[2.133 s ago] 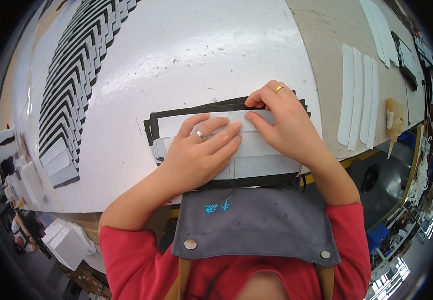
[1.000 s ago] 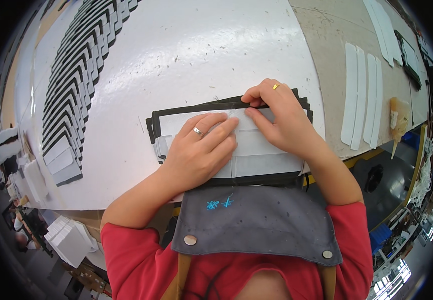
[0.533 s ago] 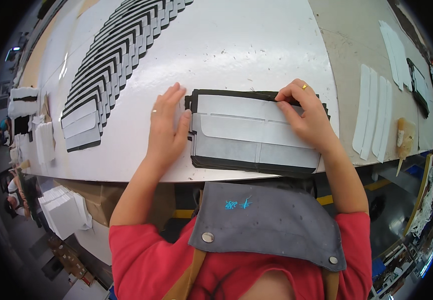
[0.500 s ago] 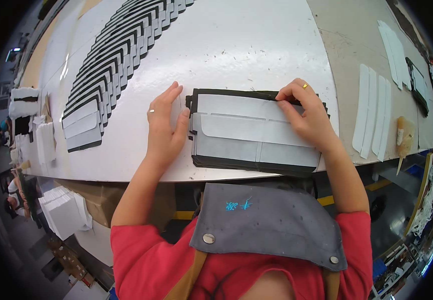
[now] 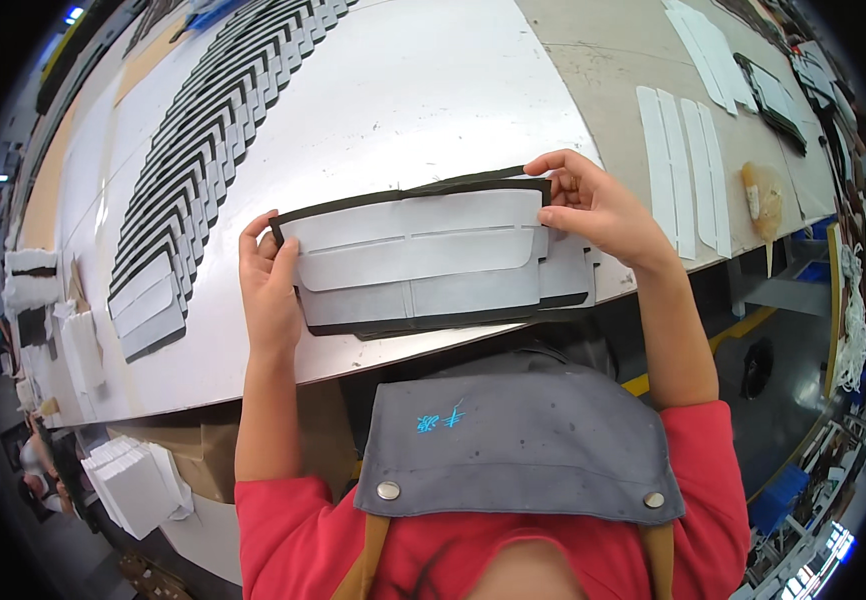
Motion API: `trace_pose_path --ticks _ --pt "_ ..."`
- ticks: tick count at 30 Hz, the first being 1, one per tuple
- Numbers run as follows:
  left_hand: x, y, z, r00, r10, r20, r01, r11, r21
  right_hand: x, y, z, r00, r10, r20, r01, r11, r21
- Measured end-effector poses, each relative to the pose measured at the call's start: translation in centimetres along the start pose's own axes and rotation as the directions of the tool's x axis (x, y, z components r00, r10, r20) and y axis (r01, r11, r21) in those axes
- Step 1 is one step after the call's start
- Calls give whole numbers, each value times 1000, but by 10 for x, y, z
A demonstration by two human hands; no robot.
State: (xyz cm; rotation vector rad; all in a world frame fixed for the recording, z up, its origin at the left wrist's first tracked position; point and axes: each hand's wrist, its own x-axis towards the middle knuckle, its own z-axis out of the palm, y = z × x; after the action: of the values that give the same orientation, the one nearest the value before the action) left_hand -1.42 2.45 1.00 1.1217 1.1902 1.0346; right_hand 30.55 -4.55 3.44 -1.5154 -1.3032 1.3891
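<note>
Between my two hands is a flat black fabric panel point(image 5: 413, 250) faced with pale grey-white stiffener pieces. My left hand point(image 5: 271, 270) pinches its upper left corner, thumb on the front and fingers behind. At the upper right corner, my right hand point(image 5: 583, 205) grips it the same way. The panel is bent slightly and sits above the rest of the stack. Part of a similar panel point(image 5: 568, 282) shows underneath at the right, lying on the white tabletop. How many lie below is hidden.
A long overlapping row of like panels point(image 5: 203, 150) runs up the left of the table point(image 5: 433, 90). White strips point(image 5: 665, 170) and a glue applicator with a pointed tip point(image 5: 761, 200) lie at the right. Stacked white pieces point(image 5: 133, 485) stand below the table's left edge.
My left hand has gone from open beside the stack to gripping the panel's left corner. The top panel has been lifted and shifted left off the stack, with my right hand on its right corner.
</note>
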Motion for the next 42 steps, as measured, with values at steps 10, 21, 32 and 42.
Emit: trace_pose_path --ticks 10,21,32,42 --pt "-2 -6 -1 990 141 2 -141 990 26 -7 18 16 981 28 -193 11 981 196" --pt "-3 -6 -10 980 197 20 -197 980 9 -6 17 23 964 13 -265 40 980 195" --pt "-14 10 -69 935 325 -140 -313 944 100 51 -24 64 988 -62 -143 65 998 15" --pt "-32 23 -175 879 337 -336 -278 937 214 132 -61 153 991 -68 118 77 994 -73"
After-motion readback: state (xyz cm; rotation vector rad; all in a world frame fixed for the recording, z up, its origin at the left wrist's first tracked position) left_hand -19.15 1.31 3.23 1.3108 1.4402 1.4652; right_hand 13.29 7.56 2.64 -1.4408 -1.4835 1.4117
